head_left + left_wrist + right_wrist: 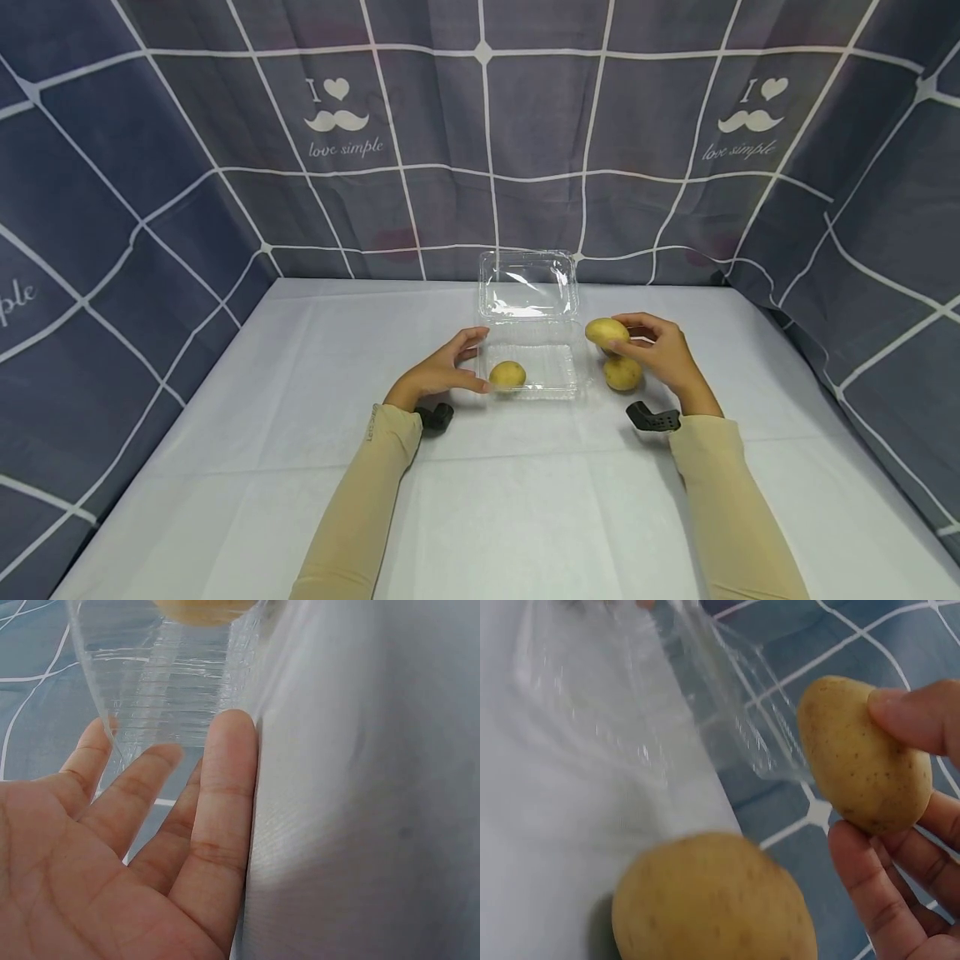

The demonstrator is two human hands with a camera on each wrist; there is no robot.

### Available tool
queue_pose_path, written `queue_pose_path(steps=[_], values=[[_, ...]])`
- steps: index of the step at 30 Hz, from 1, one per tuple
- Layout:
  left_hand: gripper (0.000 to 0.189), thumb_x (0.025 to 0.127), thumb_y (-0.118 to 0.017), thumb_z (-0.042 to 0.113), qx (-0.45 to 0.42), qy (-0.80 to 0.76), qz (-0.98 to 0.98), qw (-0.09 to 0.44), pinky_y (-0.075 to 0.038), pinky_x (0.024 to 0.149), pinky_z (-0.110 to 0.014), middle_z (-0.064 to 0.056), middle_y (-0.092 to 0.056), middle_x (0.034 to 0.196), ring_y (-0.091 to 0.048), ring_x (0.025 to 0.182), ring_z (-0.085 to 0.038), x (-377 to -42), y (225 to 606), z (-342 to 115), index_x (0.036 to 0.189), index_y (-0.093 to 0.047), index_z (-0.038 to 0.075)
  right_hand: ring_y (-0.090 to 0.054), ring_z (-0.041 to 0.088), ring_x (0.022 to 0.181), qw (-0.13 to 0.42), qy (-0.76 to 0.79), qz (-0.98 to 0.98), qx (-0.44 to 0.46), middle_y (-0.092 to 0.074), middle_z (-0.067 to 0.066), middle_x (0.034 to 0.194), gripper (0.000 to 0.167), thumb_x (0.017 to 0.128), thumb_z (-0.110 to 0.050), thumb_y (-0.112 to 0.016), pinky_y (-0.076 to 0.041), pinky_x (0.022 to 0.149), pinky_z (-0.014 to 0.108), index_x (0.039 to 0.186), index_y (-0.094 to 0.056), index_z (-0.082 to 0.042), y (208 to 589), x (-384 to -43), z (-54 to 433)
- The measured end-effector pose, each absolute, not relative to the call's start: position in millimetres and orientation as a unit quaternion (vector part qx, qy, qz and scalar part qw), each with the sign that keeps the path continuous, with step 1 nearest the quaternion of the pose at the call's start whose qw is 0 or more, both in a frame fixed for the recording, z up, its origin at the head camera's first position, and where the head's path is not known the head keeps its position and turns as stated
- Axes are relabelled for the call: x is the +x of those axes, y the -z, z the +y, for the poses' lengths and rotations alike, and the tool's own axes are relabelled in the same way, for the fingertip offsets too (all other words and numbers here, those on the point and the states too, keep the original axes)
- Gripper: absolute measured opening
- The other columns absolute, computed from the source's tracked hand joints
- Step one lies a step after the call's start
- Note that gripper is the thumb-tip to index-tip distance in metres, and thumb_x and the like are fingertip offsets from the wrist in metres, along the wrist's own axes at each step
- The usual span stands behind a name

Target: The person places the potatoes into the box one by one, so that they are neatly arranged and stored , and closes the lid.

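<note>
Dark grey fabric with white grid lines [442, 108] backs the white cloth-covered table [487, 517]. On my feed, the right hand [660, 348] pinches an oval yellow potato [603, 332] off the table; a rounder yellow potato [622, 374] lies beneath that hand. Between both hands, I see an open clear-plastic clamshell box [553, 367] holding a third yellow potato [507, 374]; the left hand [441, 368], fingers spread, flanks the box.

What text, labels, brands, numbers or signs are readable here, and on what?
"I", with a heart and moustache: back curtain, left and right
"love simple": under each moustache
"ple": left-side curtain, rest cut off by the frame edge
Left sleeve: lettering near the cuff, too small to read
Potatoes, clear container: none visible
No numbers readable.
</note>
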State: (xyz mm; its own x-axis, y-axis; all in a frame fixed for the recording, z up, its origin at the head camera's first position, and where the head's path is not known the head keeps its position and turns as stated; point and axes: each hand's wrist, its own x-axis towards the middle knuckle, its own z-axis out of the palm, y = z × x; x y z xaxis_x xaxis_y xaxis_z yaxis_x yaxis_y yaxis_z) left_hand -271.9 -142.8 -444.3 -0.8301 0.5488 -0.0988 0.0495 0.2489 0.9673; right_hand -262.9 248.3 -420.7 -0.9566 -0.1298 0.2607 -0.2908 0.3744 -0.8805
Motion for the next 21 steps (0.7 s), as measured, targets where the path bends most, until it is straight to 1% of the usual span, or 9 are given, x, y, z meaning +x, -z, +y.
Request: queue_pose_path(steps=[6, 15, 21], values=[[0.105, 0.086, -0.086, 0.005, 0.195, -0.580, 0.761, 0.216, -0.037, 0.126, -0.055, -0.013, -0.022, 0.178, -0.025, 0.162, -0.039, -271, 445, -143, 0.171, -0.024, 0.009, -0.065, 0.000, 0.103, 0.059, -0.564, -0.814, 0.124, -0.070, 0.011, 0.125, 0.047, 0.093, 0.001, -0.082, -0.057, 0.091, 0.014, 0.135, -0.066, 0.014, 416, -261, 237], [0.105, 0.086, -0.085, 0.003, 0.194, -0.580, 0.761, 0.215, -0.037, 0.126, -0.055, -0.012, -0.023, 0.177, -0.025, 0.162, -0.037, -271, 444, -143, 0.171, -0.024, 0.009, -0.067, 0.001, 0.098, 0.046, -0.575, -0.807, 0.128, -0.069, 0.022, 0.127, 0.046, 0.093, 0.002, -0.081, -0.058, 0.090, 0.015, 0.135, -0.066, 0.014, 412, -260, 222], [0.105, 0.086, -0.085, 0.005, 0.197, -0.577, 0.762, 0.216, -0.038, 0.126, -0.054, -0.012, -0.023, 0.178, -0.025, 0.163, -0.037, -271, 444, -143, 0.171, -0.024, 0.009, -0.068, 0.001, 0.099, 0.027, -0.568, -0.812, 0.130, -0.065, 0.030, 0.136, 0.048, 0.093, 0.000, -0.082, -0.058, 0.090, 0.017, 0.137, -0.066, 0.011, 412, -260, 214]])
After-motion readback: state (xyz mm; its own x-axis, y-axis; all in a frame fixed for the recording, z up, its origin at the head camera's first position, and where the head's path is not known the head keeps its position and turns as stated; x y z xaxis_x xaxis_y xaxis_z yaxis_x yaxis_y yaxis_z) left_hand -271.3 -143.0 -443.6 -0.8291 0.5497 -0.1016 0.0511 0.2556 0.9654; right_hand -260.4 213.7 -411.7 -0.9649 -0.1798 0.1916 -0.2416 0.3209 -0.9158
